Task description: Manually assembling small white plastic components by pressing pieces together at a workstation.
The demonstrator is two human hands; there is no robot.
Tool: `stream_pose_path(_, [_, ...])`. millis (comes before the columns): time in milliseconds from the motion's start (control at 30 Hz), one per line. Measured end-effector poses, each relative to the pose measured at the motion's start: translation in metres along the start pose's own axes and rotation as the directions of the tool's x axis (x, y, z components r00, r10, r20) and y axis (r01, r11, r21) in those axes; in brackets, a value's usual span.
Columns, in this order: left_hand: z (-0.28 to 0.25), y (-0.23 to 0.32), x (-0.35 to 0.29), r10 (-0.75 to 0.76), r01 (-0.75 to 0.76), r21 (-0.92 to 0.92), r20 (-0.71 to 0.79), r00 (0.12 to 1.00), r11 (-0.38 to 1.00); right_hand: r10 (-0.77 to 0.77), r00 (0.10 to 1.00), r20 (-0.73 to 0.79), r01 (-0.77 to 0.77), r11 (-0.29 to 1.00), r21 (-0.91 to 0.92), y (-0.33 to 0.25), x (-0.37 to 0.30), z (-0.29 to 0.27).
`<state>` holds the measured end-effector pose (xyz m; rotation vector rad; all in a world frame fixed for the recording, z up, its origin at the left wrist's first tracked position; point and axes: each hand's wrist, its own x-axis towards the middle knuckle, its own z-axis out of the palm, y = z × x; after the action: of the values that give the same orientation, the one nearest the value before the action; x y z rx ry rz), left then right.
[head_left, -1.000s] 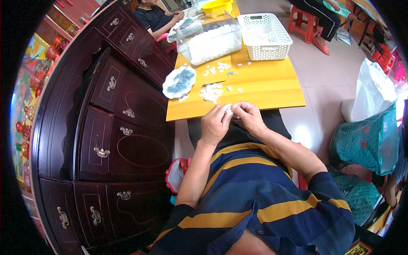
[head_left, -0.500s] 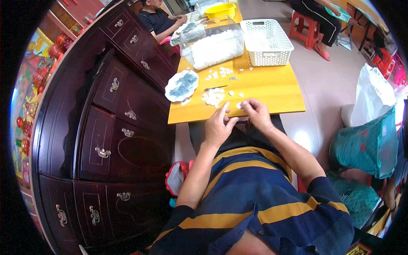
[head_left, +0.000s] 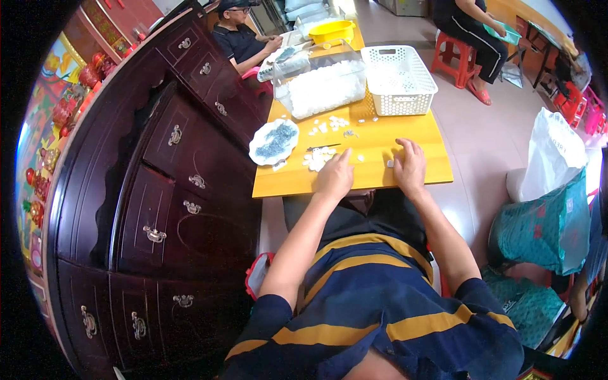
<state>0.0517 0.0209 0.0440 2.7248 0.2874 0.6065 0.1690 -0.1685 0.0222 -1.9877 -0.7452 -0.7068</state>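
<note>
From here, the left hand [head_left: 335, 175] reaches the white pieces [head_left: 316, 161], grip unclear, while the right hand [head_left: 410, 167] sits loosely open.

Hands have split; a second ago they were fingertip to fingertip at the near table edge, half a second ago only a little apart; now well apart. Left hand [head_left: 334, 177] has gone forward, fingers at the right side of the white piece pile [head_left: 316, 159]; one of two loose discs there is now out of sight by those fingertips. Right hand [head_left: 410, 166] has swung right, palm down over the tabletop [head_left: 418, 136]; a white piece [head_left: 390, 163] now shows beside its thumb, contact unclear; head view tipped up, co-worker's cap [head_left: 235, 5] now in frame.
</note>
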Motion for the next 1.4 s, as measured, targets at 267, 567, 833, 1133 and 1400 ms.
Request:
stream_pose_path(267, [0.011,0.004,0.059,-0.068,0.043,0.111,0.230,0.971,0.993,-0.239,0.962,0.128,0.223,0.966,0.128,-0.037,-0.007,-0.007])
stream_pose_path(567, [0.017,0.000,0.072,-0.033,-0.034,0.212,0.306,0.951,0.977,-0.278,0.945,0.170,0.252,0.955,0.158,-0.034,-0.013,0.000])
stream_pose_path(833, [0.005,-0.001,0.022,0.039,-0.073,0.137,0.236,0.971,0.988,-0.288,0.947,0.146,0.264,0.951,0.163,-0.035,-0.007,0.004])
stream_pose_path(1133, [-0.004,-0.006,-0.039,0.099,-0.102,0.077,0.041,0.994,0.992,-0.183,0.901,0.393,0.210,0.977,-0.026,-0.034,0.011,0.041])
stream_pose_path(1400, [-0.012,0.000,-0.060,0.211,-0.228,-0.057,-0.213,0.954,0.972,-0.144,0.874,0.464,0.215,0.971,-0.102,-0.021,0.018,0.078])
